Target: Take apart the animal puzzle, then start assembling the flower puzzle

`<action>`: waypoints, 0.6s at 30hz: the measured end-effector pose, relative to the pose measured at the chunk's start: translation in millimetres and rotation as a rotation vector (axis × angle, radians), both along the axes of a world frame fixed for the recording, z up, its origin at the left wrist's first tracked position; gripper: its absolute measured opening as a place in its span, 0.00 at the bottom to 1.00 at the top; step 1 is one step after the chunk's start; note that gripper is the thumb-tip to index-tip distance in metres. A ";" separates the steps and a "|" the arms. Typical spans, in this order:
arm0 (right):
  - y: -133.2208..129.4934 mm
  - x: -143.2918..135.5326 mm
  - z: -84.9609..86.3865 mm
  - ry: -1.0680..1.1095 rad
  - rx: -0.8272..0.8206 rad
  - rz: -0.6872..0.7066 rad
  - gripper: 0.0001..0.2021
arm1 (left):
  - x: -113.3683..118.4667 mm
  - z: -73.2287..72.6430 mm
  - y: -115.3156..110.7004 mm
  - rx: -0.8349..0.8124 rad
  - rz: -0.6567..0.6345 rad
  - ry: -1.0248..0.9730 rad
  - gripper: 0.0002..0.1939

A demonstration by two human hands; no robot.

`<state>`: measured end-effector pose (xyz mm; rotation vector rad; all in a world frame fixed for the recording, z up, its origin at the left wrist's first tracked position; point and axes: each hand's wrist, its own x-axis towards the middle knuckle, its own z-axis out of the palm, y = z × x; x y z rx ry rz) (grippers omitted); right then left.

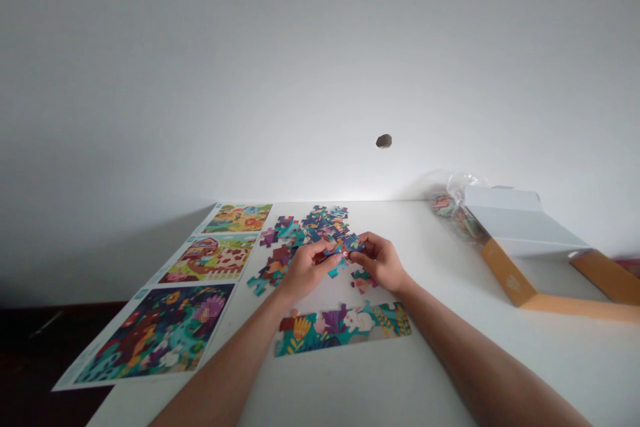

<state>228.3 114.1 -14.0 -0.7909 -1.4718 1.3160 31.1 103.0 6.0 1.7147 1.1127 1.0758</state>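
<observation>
Dark blue puzzle pieces (354, 242) lie between the fingertips of the left hand (304, 271) and right hand (386, 263), each pinching one side, thumb close to fingers, near loose pieces (280, 260) and beyond the assembled strip (345, 328).

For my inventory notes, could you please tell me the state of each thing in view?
Left hand: closed on held pieces
Right hand: closed on held pieces
Loose pieces: spread, overlapping
Puzzle strip: assembled, flat
Picture sheet: unfolded, overhanging table
Box: open
Plastic bag: holding something
</observation>
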 end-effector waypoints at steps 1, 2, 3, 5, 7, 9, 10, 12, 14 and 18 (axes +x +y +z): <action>0.0 -0.1 0.2 0.010 -0.003 0.007 0.16 | -0.2 -0.6 0.2 0.005 0.000 0.010 0.12; 0.0 -0.2 0.4 0.019 -0.007 0.013 0.16 | -0.4 -1.1 0.3 0.013 0.001 0.022 0.12; -0.2 -0.4 0.7 0.024 -0.009 0.020 0.16 | -0.5 -1.4 0.4 0.023 0.001 0.035 0.12; -0.7 -0.7 1.0 0.022 -0.009 0.030 0.16 | -0.3 -1.5 0.5 0.045 -0.002 0.061 0.12; -1.5 -0.7 0.9 0.000 -0.007 0.035 0.18 | 0.2 -1.2 0.4 0.063 -0.005 0.080 0.13; -2.4 -0.5 0.8 -0.028 -0.005 0.031 0.22 | 0.5 -0.8 0.4 0.071 -0.012 0.092 0.15; -2.9 -0.3 1.0 -0.043 -0.008 0.028 0.23 | 0.5 -0.5 0.4 0.073 -0.013 0.093 0.15; -4.0 0.0 2.0 -0.068 -0.010 0.027 0.25 | -0.1 -0.1 0.5 0.070 -0.014 0.090 0.16; -5.0 0.1 3.6 -0.087 -0.008 0.030 0.25 | -1.2 0.4 0.7 0.064 -0.017 0.092 0.17; -5.7 -0.2 5.6 -0.110 0.018 0.033 0.26 | -4.2 1.6 0.7 0.043 -0.043 0.110 0.19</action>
